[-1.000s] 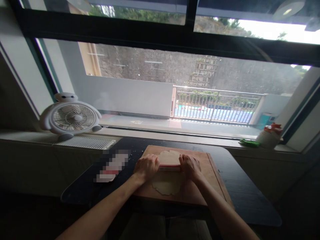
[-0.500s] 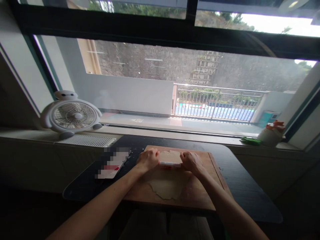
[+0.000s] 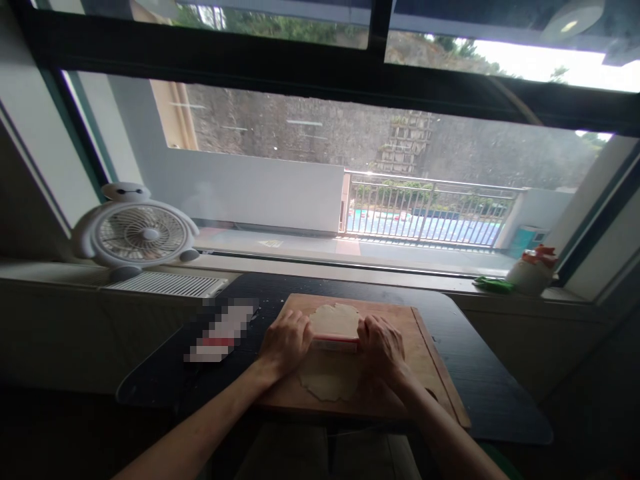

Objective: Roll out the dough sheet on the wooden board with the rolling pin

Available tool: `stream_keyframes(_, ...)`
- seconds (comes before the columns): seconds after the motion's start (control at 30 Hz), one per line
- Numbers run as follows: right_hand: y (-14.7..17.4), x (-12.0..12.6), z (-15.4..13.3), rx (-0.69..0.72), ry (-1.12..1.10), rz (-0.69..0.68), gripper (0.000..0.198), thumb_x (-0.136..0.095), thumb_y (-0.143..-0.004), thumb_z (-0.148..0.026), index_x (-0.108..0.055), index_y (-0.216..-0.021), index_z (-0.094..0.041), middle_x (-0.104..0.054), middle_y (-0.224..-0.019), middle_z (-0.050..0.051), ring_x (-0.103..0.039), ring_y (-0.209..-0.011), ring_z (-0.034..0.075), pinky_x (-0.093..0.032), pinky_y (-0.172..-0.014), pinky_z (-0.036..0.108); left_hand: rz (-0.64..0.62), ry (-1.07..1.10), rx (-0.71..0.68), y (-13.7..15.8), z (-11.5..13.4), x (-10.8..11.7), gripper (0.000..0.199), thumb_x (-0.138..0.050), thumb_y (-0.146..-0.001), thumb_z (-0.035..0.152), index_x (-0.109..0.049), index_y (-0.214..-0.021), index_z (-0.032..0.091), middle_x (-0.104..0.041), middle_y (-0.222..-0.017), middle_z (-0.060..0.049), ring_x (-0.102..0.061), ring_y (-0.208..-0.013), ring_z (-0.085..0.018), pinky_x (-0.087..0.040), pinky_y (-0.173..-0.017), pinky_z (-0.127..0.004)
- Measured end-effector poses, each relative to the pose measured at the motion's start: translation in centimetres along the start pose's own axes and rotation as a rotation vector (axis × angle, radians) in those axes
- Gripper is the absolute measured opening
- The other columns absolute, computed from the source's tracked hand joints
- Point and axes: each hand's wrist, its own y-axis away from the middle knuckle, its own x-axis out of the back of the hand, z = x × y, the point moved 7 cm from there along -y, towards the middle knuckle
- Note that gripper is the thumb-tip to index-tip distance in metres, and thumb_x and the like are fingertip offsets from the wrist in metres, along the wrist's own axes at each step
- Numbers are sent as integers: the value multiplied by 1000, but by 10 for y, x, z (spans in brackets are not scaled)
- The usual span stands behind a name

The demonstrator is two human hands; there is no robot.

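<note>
A thin, uneven sheet of dough [image 3: 334, 320] lies on a wooden board [image 3: 413, 353], part of it beyond the rolling pin and part on the near side. Across the dough runs a slim white-and-red rolling pin [image 3: 335, 343] with faint print on it. My left hand [image 3: 287, 340] is closed over its left end, knuckles up. Over the right end, my right hand [image 3: 383, 341] is closed in the same way. Both ends of the pin are hidden under my fingers.
The board rests on a dark table [image 3: 485, 380]. A blurred white-and-red flat item [image 3: 223, 333] lies left of the board. On the sill stand a white fan [image 3: 143, 233], a white pot-like object [image 3: 533, 270] with an orange top, and a green item [image 3: 494, 285].
Both hands have drawn the rolling pin toward me over the dough, and it has turned. More dough shows beyond it. The view has shifted slightly.
</note>
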Motion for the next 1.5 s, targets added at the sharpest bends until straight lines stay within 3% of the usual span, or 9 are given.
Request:
stream_keyframes(0.23, -27, -22, 11, -51, 11, -161, 44, -29, -90, -36, -61, -66, -19, -62, -64, 3, -48, -53, 11, -23, -52, 25, -279, 41, 173, -31, -14, -22, 45, -21, -87, 41, -62, -87, 21, -66, -92, -7, -60, -86, -20, -43, -76, -33)
stream_keyframes(0.47, -63, -39, 18, -47, 35, -229, 36, -36, -86, -31, -64, -69, -16, -63, -65, 6, -45, -50, 10, -23, -50, 24, -369, 38, 234, -78, -30, -48, 40, -34, -80, 40, -68, -83, 18, -68, -92, -12, -62, -87, -23, -44, -75, -32)
stream_keyframes(0.57, -62, -40, 19, -53, 35, -234, 38, -36, -87, -33, -63, -65, -17, -62, -63, 5, -46, -51, 11, -24, -51, 24, -362, 36, 230, -79, -29, -46, 41, -33, -80, 40, -68, -82, 19, -68, -89, -12, -62, -85, -24, -45, -73, -32)
stream_keyframes(0.7, -37, -28, 13, -57, 22, -144, 41, -31, -89, -35, -60, -66, -19, -62, -66, 3, -48, -56, 11, -26, -55, 24, -309, 25, 207, -53, -21, -33, 48, -23, -85, 40, -66, -85, 19, -66, -93, -11, -59, -88, -23, -43, -78, -35)
stream_keyframes(0.83, -5, -7, 0, 6, 0, 22, 35, -31, -90, -32, -56, -69, -20, -60, -72, 2, -49, -68, 12, -29, -64, 23, -150, 14, 36, -17, -6, -12, 44, -23, -87, 39, -63, -87, 20, -63, -93, -7, -54, -93, -21, -38, -84, -35)
stream_keyframes(0.93, 3, -3, -3, 44, -5, 23, 36, -31, -90, -32, -55, -67, -20, -59, -71, 2, -49, -70, 13, -29, -65, 23, -77, 28, -68, -4, 2, -4, 39, -26, -88, 38, -61, -96, 22, -61, -100, -6, -51, -98, -20, -37, -86, -35)
stream_keyframes(1.2, -56, -41, 19, -78, -26, -257, 40, -32, -89, -33, -63, -69, -17, -62, -66, 6, -48, -55, 12, -28, -55, 25, -297, 44, 76, -65, -21, -42, 39, -29, -84, 40, -65, -90, 25, -62, -105, -4, -49, -103, -22, -37, -87, -38)
stream_keyframes(1.37, -90, -56, 24, -100, -2, -286, 40, -33, -88, -33, -66, -73, -16, -61, -68, 9, -50, -58, 15, -29, -56, 27, -272, 7, 161, -97, -39, -59, 39, -32, -81, 39, -65, -89, 19, -63, -99, -11, -51, -100, -25, -40, -81, -38)
stream_keyframes(1.5, -86, -56, 23, -100, -13, -318, 39, -32, -88, -33, -65, -74, -16, -61, -71, 9, -51, -63, 16, -30, -59, 27, -230, -8, 168, -92, -36, -51, 39, -31, -81, 39, -65, -86, 19, -64, -96, -10, -53, -96, -24, -40, -79, -36)
